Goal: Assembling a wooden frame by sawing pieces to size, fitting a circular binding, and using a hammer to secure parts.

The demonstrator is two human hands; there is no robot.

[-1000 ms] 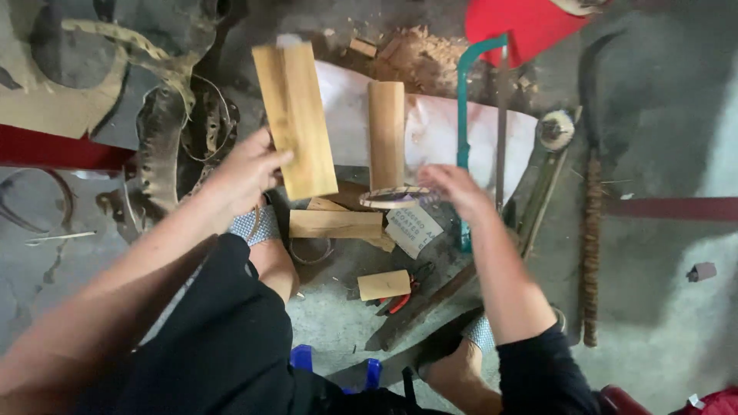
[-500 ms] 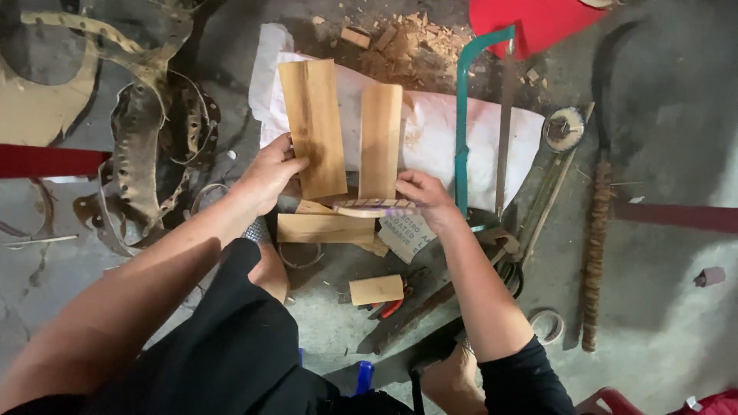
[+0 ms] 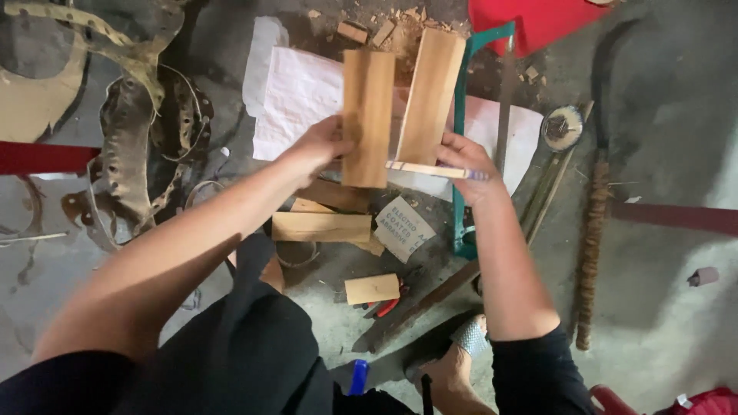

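Centre of the frame: the left hand is gripping the left pale rectangular wooden board, while the right hand is closing around the right pale rectangular wooden board and a thin flat wooden strip lying across its lower end. Judged from the pose, aligning both boards' lower ends square against the strip would be serving the fit best. Below them, short wooden offcuts and a sheet of abrasive paper are crowding the floor; a teal metal saw frame is standing just right of the boards.
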